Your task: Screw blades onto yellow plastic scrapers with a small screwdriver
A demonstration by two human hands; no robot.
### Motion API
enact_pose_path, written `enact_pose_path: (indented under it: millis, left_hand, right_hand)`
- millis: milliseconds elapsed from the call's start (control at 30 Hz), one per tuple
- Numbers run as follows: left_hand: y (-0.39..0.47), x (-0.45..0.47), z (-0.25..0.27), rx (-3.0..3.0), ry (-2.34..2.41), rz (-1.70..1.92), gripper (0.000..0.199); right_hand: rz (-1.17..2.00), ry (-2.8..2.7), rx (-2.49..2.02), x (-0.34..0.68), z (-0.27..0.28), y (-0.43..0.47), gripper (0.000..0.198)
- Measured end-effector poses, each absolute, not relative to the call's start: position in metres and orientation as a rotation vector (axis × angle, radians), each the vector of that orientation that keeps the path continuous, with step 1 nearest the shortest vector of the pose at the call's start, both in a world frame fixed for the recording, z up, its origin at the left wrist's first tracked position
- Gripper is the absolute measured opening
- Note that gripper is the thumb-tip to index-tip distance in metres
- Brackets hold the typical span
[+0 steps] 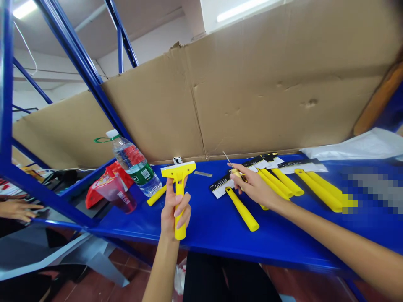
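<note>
Currently, one scraper (180, 189), head (179, 171) attached, was gripped in the left hand (176, 212) above the table (208, 226); one screwdriver (235, 172), grasped by the right hand (250, 182), stood apart. Fastening seemed unfinished; one strip (203, 173) lay loose.

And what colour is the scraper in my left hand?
The scraper is mostly bright yellow; the head view shows it best.
</note>
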State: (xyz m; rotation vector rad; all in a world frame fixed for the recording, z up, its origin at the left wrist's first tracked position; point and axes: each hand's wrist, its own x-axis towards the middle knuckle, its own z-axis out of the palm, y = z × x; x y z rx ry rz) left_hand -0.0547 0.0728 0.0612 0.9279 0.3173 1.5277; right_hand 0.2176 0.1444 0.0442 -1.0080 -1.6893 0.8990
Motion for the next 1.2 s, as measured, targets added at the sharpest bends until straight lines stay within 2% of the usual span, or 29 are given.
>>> enact_pose_path:
  millis: [100,300,433,600,933,1200]
  left_hand:
    - [0.059,-0.065,0.046,0.887,0.378,1.519,0.064]
    - [0.039,-0.090,0.018,0.700,0.457,1.599,0.059]
    - [0.034,-0.098,0.019,0.524,0.535,1.702,0.052]
    - [0.035,-0.097,0.023,0.463,0.572,1.716,0.050]
    - [0.035,-0.095,0.023,0.410,0.557,1.717,0.056]
    - [0.035,-0.094,0.029,0.369,0.550,1.673,0.057]
  right_hand:
    - [0.751,-1.731,-1.031,0.217,0.047,0.142,0.054]
    - [0.497,-1.974,-0.938,0.208,0.049,0.150,0.035]
    - [0.538,-2.028,-0.882,0.187,0.055,0.158,0.035]
    - [0.613,-1.956,-0.947,0.153,0.057,0.170,0.028]
    - [0.419,-2.064,-0.805,0.140,0.035,0.182,0.025]
    - [0.346,-1.978,-0.807,0.148,0.045,0.177,0.022]
